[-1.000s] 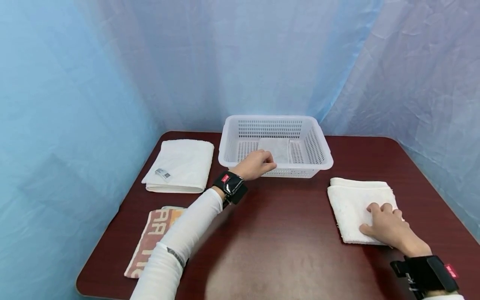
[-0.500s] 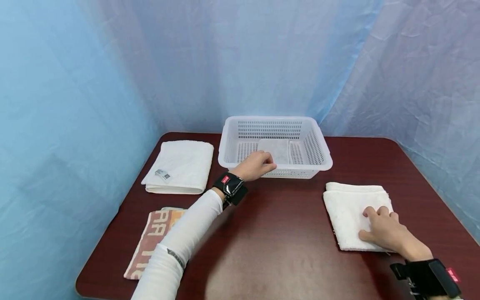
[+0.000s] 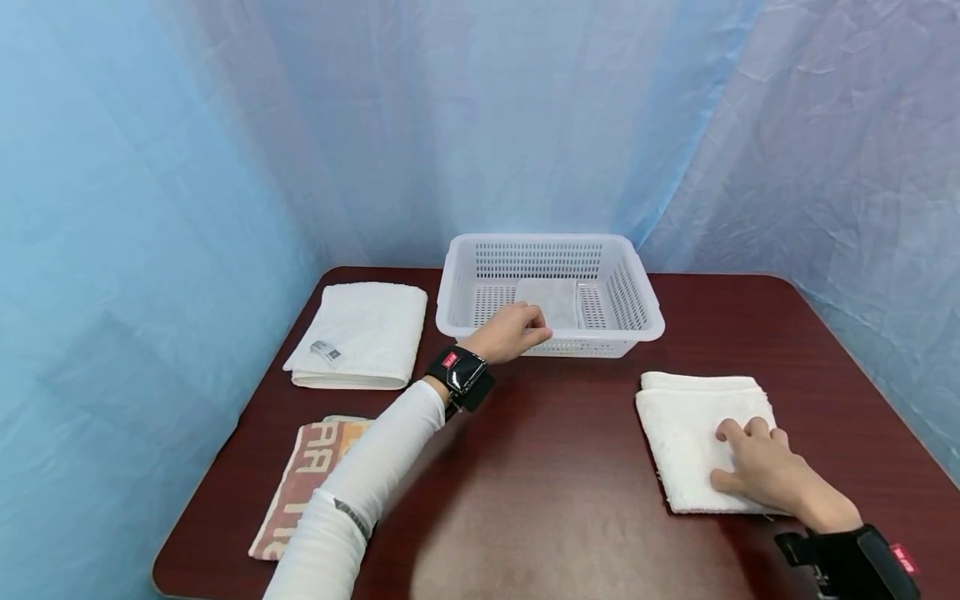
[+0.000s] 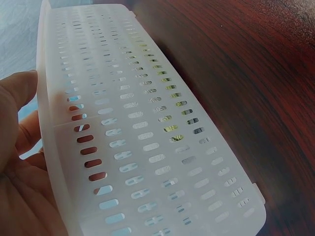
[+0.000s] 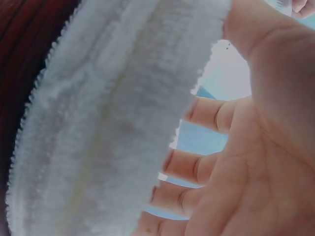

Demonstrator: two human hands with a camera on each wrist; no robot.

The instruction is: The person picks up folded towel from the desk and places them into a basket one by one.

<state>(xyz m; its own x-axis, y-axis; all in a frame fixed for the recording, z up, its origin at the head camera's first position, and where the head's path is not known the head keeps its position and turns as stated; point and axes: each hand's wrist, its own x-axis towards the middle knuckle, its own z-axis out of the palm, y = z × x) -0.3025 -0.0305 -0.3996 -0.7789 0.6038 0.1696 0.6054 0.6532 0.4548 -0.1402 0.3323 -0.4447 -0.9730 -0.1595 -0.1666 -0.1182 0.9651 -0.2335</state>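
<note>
My left hand (image 3: 506, 332) is at the near rim of a white plastic basket (image 3: 645, 325), with curled fingers gripping that rim. The left wrist view shows the slotted basket wall (image 4: 138, 162) with the thumb and fingers of my left hand (image 4: 22, 132) at its edge. My right hand (image 3: 772, 471) rests on a folded white towel (image 3: 690, 425), its fingers spread and lightly bent on the top. In the right wrist view the towel's thick layered side (image 5: 103, 118) is close up, and my right hand's (image 5: 236, 167) fingertips are hidden behind it.
A folded white cloth (image 3: 551, 300) lies inside the basket. On the left of the dark wooden table (image 3: 555, 483) are another folded white towel (image 3: 367, 329) with a label and a pink-brown patterned towel (image 3: 300, 483), partly under the left sleeve. Blue curtains (image 3: 480, 125) surround the table.
The right-hand white towel has slid left and nearer along the table, with my right hand moving along on it. My left hand has stayed at the basket rim.
</note>
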